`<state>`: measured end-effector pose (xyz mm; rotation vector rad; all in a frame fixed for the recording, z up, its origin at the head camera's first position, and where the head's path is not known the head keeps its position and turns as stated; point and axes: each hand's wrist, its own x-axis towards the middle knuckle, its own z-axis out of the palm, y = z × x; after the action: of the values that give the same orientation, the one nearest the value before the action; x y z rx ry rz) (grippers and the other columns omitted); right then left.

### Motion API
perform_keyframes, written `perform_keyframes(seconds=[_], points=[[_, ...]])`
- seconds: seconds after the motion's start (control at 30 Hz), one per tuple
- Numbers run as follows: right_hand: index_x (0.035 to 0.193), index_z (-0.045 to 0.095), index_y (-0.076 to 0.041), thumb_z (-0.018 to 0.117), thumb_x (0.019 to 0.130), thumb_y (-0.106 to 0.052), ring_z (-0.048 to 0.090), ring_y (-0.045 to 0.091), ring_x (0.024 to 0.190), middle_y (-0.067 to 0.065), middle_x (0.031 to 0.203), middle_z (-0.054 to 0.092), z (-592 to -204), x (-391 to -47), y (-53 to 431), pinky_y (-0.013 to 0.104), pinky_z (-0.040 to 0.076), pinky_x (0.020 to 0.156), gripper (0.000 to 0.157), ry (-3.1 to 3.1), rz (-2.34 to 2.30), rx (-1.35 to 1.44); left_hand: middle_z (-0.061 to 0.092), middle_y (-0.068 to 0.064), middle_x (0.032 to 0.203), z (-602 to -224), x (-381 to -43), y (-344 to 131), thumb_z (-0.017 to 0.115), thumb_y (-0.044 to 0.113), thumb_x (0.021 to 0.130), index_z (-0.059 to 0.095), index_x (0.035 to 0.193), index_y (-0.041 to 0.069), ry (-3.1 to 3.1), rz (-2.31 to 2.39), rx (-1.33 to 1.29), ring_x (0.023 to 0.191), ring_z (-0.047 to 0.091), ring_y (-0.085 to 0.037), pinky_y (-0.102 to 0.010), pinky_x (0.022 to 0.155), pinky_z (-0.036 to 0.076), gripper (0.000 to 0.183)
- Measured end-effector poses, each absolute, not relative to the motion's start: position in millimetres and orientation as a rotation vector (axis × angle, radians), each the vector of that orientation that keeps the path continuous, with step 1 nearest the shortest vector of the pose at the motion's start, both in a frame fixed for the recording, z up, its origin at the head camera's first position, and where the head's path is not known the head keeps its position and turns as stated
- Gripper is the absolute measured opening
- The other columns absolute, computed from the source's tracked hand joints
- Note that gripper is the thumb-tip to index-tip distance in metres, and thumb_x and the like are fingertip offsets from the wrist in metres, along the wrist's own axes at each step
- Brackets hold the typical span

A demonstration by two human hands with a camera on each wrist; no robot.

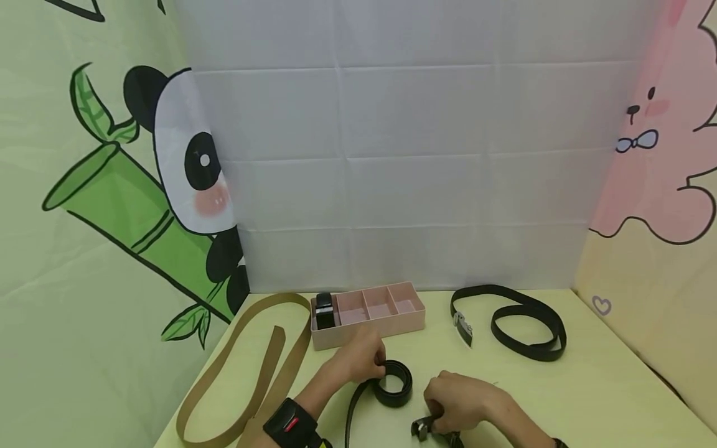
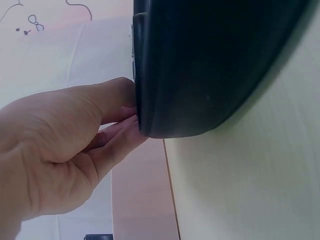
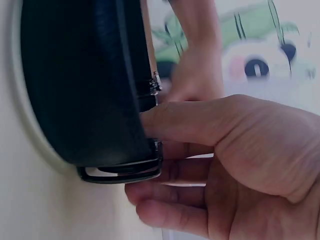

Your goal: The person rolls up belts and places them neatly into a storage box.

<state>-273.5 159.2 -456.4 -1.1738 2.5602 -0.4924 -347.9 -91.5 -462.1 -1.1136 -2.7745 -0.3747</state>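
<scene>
One black belt (image 2: 210,65) running off head view's lower edge, coil (image 1: 394,401) resting on desk (image 1: 605,386); left grip (image 1: 361,356) pinching coil, right grip (image 1: 462,401) pinching buckle (image 1: 420,429) end, fingertips partly hiding; both forearms (image 1: 518,423) angling inward.

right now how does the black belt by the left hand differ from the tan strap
The black belt is dark, while the tan strap is light brown. The black belt has a tight coil; the tan strap lies in a wide, loose loop. The left hand holds the black belt, but no hand grips the tan strap. Both are long, flat bands.
</scene>
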Motion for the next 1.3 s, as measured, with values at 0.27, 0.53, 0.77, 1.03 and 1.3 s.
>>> perform_keyframes(seconds=[0.27,0.53,0.77,1.03,1.3], points=[[0.076,0.070,-0.021,0.080,0.087,-0.027,0.052,0.002,0.058,-0.012,0.070,0.063,-460,-308,225,0.022,0.045,0.051,0.016,2.641,-0.677,-0.893,0.060,0.015,0.054,-468,-338,-92,0.082,0.010,0.074,0.075,0.062,0.018,-2.785,-0.510,-1.101,0.049,0.046,0.005,-0.011,0.044,0.037,0.016],[0.081,0.069,-0.018,0.077,0.091,-0.024,0.051,0.002,0.061,-0.011,0.073,0.062,-445,-306,232,0.025,0.045,0.054,0.014,3.062,-0.597,-0.868,0.056,0.016,0.053,-467,-334,-93,0.083,0.011,0.074,0.073,0.061,0.019,-2.786,-0.519,-1.073,0.048,0.043,0.005,-0.012,0.044,0.034,0.018],[0.088,0.074,-0.021,0.073,0.095,-0.035,0.056,-0.006,0.071,-0.019,0.078,0.064,-431,-259,147,0.013,0.048,0.064,0.016,2.702,-0.631,-1.446,0.057,0.016,0.053,-464,-336,-95,0.083,0.011,0.074,0.073,0.060,0.020,-2.798,-0.496,-1.061,0.048,0.045,0.004,-0.012,0.043,0.035,0.019],[0.077,0.071,-0.023,0.079,0.087,-0.025,0.040,-0.006,0.053,-0.019,0.065,0.053,-458,-231,97,0.010,0.035,0.047,0.013,2.632,-0.256,-1.564,0.056,0.019,0.052,-467,-335,-94,0.082,0.012,0.074,0.073,0.060,0.023,-2.796,-0.494,-1.069,0.050,0.045,0.005,-0.011,0.045,0.034,0.020],[0.071,0.067,-0.023,0.080,0.085,-0.024,0.033,0.000,0.049,-0.017,0.058,0.040,-451,-228,109,0.017,0.027,0.042,0.019,2.651,-0.150,-1.417,0.052,0.020,0.051,-470,-336,-96,0.080,0.011,0.076,0.072,0.059,0.025,-2.780,-0.483,-1.163,0.049,0.039,0.006,-0.011,0.045,0.029,0.024]])
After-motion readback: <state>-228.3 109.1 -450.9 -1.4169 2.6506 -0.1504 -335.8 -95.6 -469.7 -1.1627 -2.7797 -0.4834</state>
